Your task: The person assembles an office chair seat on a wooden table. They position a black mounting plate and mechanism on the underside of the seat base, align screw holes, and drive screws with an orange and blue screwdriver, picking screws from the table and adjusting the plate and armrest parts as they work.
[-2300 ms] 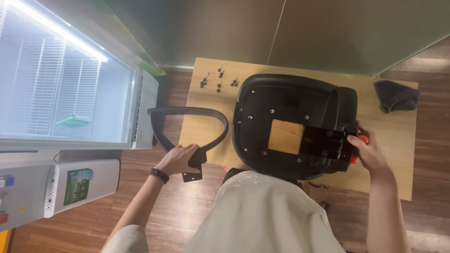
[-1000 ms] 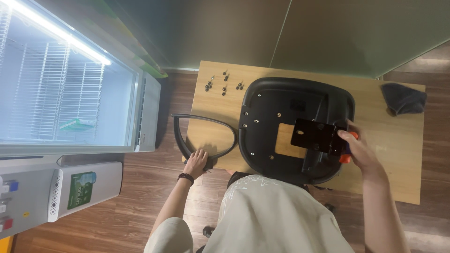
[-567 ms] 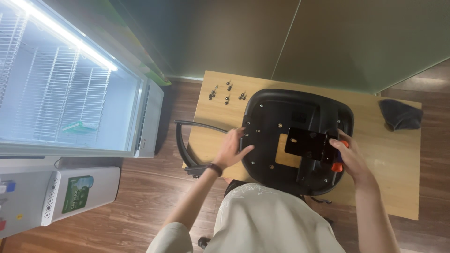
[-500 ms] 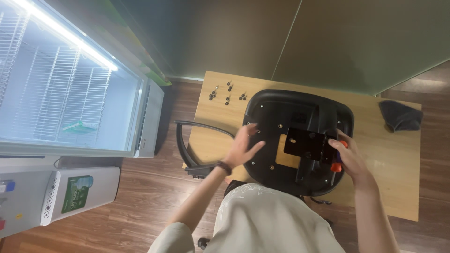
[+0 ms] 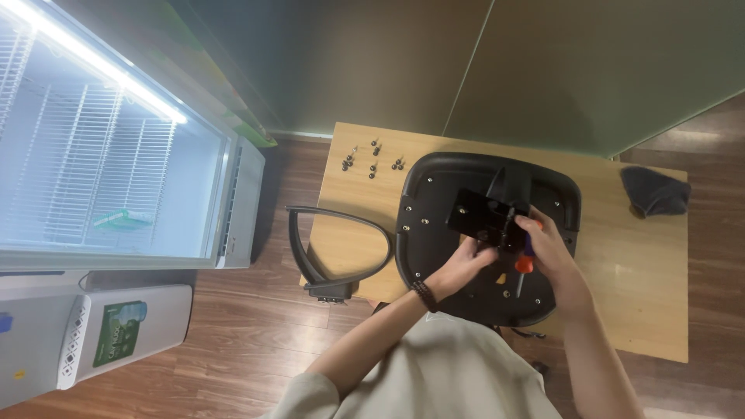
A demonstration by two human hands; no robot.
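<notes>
A black chair seat (image 5: 434,225) lies upside down on a light wooden table (image 5: 636,271). A black metal mechanism plate (image 5: 483,216) rests on the seat's underside. My left hand (image 5: 464,264) grips the plate's near edge. My right hand (image 5: 543,244) holds the plate's right side together with a screwdriver (image 5: 524,268) that has a red and blue handle. A black chair armrest (image 5: 334,256) leans against the table's left edge, apart from both hands.
Several small black screws (image 5: 371,161) lie on the table's far left corner. A dark cloth (image 5: 656,192) sits at the far right. An open white display fridge (image 5: 116,178) stands to the left, a white appliance (image 5: 116,334) below it. The floor is brown wood.
My left hand let go of the armrest, left it leaning at the table edge, and moved right onto the mechanism plate. The plate has shifted toward the seat's far side.
</notes>
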